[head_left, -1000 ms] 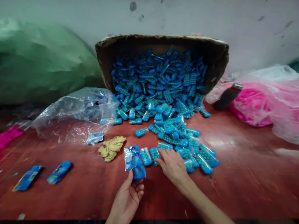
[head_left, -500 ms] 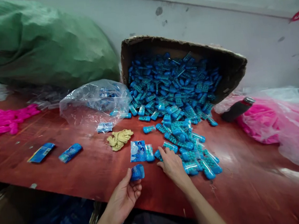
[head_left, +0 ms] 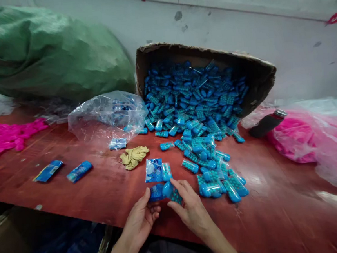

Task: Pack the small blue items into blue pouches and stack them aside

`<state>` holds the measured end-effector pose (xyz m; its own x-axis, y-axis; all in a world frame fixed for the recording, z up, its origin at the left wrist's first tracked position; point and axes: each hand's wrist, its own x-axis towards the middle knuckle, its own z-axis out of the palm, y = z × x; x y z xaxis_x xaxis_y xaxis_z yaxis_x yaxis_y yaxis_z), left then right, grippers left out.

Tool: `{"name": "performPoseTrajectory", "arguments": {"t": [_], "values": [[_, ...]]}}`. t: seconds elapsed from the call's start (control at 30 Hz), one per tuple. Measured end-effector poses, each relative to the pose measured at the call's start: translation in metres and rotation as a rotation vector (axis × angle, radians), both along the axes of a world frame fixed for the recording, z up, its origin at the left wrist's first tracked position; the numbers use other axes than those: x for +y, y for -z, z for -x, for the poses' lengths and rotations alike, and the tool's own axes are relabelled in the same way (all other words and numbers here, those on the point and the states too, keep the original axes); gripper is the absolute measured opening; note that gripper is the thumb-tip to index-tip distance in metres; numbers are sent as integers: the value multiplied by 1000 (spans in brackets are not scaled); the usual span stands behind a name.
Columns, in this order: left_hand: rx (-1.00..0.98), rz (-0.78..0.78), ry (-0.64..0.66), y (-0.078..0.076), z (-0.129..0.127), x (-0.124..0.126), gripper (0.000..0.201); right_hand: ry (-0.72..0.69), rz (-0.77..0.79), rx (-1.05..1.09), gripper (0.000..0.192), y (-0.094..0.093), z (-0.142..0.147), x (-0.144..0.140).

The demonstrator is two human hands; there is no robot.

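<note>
Near the table's front edge, my left hand pinches a blue printed sleeve between thumb and fingers. My right hand grips a small clear container with a blue cap, filled with turquoise beads. Its blue end is at the right edge of the sleeve; whether it has entered cannot be made out. Just beyond the hands lie a flat blue printed card and another beaded container, side by side. A loose pile of the same containers spreads to the right of my right hand.
A tipped cardboard box spills more containers onto the red table. Left are a clear plastic bag, a yellow cloth, two blue packets and a green sack. A dark bottle leans by pink bags.
My right hand has picked up a beaded container from the pile's near left side and brought it left to the sleeve. My left hand has stayed nearly in place, holding the sleeve.
</note>
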<state>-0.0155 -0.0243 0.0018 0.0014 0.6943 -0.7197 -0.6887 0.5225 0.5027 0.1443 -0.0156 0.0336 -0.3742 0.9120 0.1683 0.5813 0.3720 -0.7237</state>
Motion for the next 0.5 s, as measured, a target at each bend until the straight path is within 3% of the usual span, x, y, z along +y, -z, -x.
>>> {"name": "performPoseTrajectory", "arguments": {"t": [0.23,0.37,0.5], "values": [[100,19,-12,-7,6,1,16,118,-19,-657,51,11,-4,27],[122,0,-23,-6,11,-2,13,122,15,-658,54,15,1,35],[111,-16,-20,-6,9,-2,13,103,97,-561,31,11,-4,48]]}}
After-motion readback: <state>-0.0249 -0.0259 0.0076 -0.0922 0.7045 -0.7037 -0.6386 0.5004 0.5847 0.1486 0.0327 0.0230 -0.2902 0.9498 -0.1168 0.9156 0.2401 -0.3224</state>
